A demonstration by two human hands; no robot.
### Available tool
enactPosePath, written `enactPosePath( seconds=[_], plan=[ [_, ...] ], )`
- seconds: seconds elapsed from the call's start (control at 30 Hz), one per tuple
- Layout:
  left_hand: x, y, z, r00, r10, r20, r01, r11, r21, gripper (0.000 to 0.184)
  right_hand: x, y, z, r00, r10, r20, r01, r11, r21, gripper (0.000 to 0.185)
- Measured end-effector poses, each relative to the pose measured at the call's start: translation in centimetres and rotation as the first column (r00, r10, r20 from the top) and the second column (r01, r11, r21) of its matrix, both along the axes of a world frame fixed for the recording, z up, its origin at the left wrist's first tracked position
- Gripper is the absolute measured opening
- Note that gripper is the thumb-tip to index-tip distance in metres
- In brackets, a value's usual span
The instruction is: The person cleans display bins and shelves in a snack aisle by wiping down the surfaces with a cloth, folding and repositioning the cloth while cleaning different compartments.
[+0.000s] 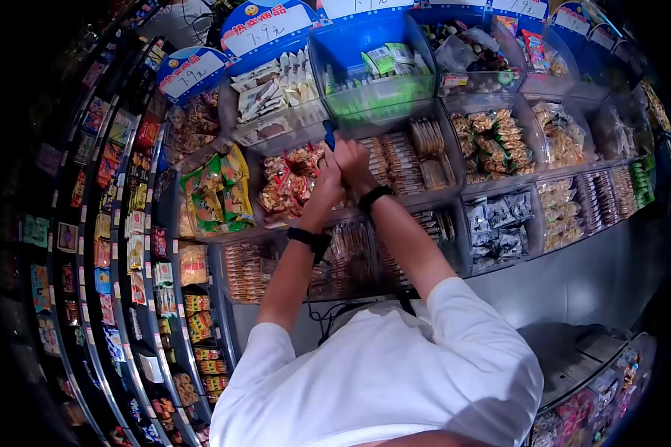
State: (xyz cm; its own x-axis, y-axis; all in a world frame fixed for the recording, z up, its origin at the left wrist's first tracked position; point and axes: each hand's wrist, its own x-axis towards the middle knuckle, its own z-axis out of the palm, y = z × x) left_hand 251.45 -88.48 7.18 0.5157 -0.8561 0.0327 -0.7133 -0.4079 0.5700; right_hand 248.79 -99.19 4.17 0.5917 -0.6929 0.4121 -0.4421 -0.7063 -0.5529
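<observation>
Your white shirt (373,365) lies nearest. Ahead, just short of the blue bin (347,48), a blue object (329,135) juts past your meeting left hand (328,181) and right hand (353,159), long axis pointing away from you; which fingers clamp it, I can't tell.

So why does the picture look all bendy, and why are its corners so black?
In the head view, the left-hand shelves curve like a bow, probably because of a very wide lens; in the head view, the corners go black around the rounded image; also in the head view, the white shirt is bright, with a darker shadow low on its right side.
</observation>
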Motion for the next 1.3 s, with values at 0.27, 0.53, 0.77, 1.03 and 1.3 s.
enactPosePath(
  seconds=[0.27, 0.53, 0.77, 1.03, 1.3],
  plan=[
    [-1.1, -3.0, -0.9, 0.944, 0.047, 0.327, 0.009, 0.986, -0.168, 0.090, -1.0, -2.2, 0.1, 0.979, 0.137, 0.150, -0.180, 0.928, 0.326, 0.062],
    [-3.7, -0.6, -0.5, 0.933, 0.097, 0.347, -0.056, 0.990, -0.126, 0.085, -3.1, -1.5, -1.2, 0.909, 0.232, 0.345, -0.370, 0.831, 0.415, 0.038],
    [-7.6, 5.0, -1.5, 0.996, 0.074, 0.056, -0.078, 0.994, 0.080, 0.104, -8.3, 4.4, -1.5, 0.953, 0.248, 0.173, -0.293, 0.896, 0.334, 0.035],
    [-4.8, 1.9, -0.3, 0.978, 0.039, 0.206, -0.058, 0.995, 0.086, 0.099, -4.6, 1.3, -1.8, 0.905, 0.302, 0.300, -0.379, 0.894, 0.241, 0.038],
    [2.4, -4.1, 0.5, 0.993, -0.027, 0.118, 0.018, 0.997, 0.074, 0.096, 1.4, -4.4, -2.7, 0.962, 0.176, 0.209, -0.245, 0.895, 0.373, 0.037]
  ],
)
